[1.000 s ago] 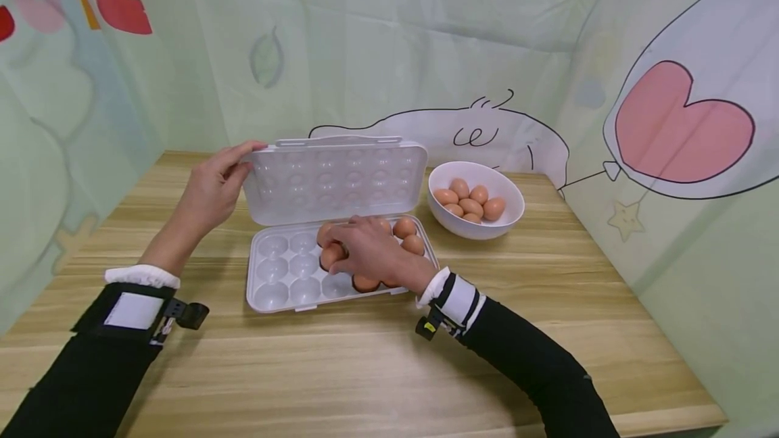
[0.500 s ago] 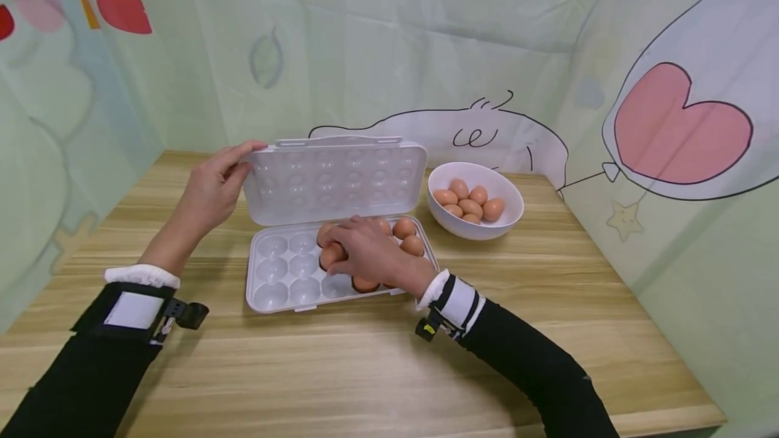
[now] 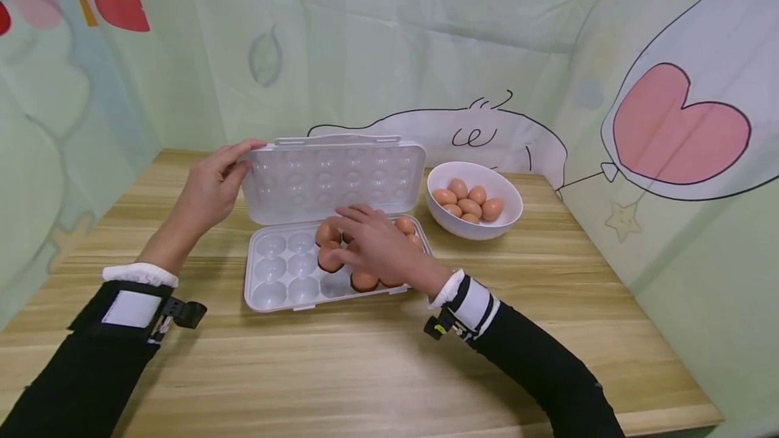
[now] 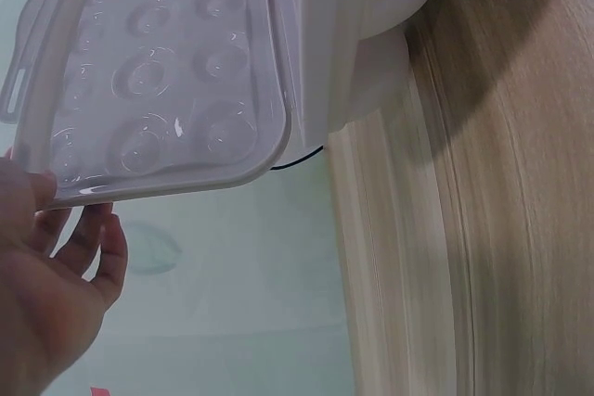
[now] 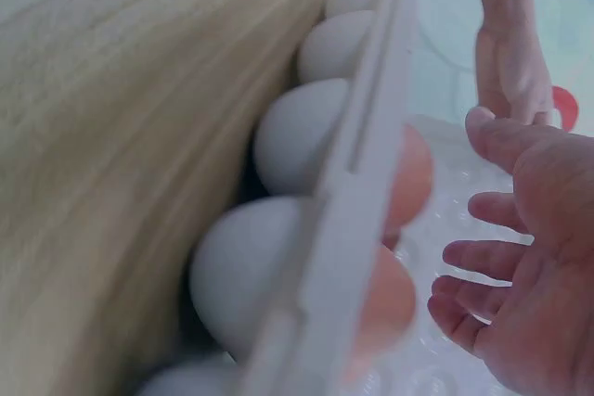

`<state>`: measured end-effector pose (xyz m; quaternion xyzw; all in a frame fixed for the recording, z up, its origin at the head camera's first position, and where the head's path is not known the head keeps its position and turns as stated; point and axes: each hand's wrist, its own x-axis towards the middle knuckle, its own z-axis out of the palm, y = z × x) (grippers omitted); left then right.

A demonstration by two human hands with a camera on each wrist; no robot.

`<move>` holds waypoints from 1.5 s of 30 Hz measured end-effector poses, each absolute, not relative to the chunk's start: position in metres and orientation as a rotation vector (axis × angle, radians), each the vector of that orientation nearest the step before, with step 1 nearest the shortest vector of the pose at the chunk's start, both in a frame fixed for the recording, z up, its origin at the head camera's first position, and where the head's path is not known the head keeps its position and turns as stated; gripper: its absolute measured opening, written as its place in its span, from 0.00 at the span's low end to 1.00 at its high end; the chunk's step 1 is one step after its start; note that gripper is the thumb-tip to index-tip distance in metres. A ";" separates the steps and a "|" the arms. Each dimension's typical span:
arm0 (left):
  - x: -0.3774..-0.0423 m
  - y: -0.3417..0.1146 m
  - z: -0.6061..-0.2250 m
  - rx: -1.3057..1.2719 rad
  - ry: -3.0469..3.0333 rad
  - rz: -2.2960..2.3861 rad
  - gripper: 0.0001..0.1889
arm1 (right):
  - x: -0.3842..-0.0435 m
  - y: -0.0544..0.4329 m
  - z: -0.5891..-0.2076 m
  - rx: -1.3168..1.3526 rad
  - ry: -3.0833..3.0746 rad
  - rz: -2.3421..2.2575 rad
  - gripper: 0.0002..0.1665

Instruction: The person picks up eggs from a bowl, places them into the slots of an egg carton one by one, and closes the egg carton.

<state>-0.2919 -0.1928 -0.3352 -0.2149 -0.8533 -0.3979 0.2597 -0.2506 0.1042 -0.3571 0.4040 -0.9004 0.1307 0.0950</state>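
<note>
A white plastic egg tray [image 3: 271,269] lies on the table, its hinged lid [image 3: 335,184] standing raised behind it. My left hand [image 3: 209,188] pinches the lid's upper left corner, thumb on one face and fingers behind, as the left wrist view shows. Over the tray's right half hovers my right hand [image 3: 389,249], fingers apart and loosely bent, holding nothing. Just under its thumb, a brown egg [image 3: 329,257] sits in a middle-row cup, with another egg [image 3: 326,233] behind it. More eggs fill cups to the right, partly hidden by that hand. The left two columns hold no eggs.
Behind and right of the tray stands a white bowl [image 3: 496,226] with several brown eggs [image 3: 470,207] in it. The wooden table [image 3: 341,370] reaches forward and right. Printed cloth [image 3: 389,53] walls the back and sides.
My right hand has let go of the middle-row egg, its fingers spreading as it lifts slightly and shifts right. The left hand stays on the lid.
</note>
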 end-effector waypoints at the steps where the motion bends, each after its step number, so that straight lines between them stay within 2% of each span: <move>1: -0.292 -0.193 -0.335 -0.579 -2.317 -1.078 0.20 | -0.249 0.107 -0.355 1.180 -2.693 0.389 0.29; 9: -0.291 -0.192 -0.334 -0.580 -2.338 -1.094 0.21 | -0.244 0.135 -0.345 1.111 -2.807 0.295 0.45; 12: -0.291 -0.192 -0.334 -0.578 -2.337 -1.091 0.20 | -0.245 0.147 -0.341 1.092 -2.836 0.257 0.47; 33: -0.291 -0.192 -0.334 -0.600 -2.305 -1.082 0.20 | -0.262 0.253 -0.320 0.685 -2.934 0.218 0.44; 45: -0.290 -0.192 -0.335 -0.580 -2.313 -1.104 0.20 | -0.287 0.304 -0.322 0.537 -3.021 0.212 0.39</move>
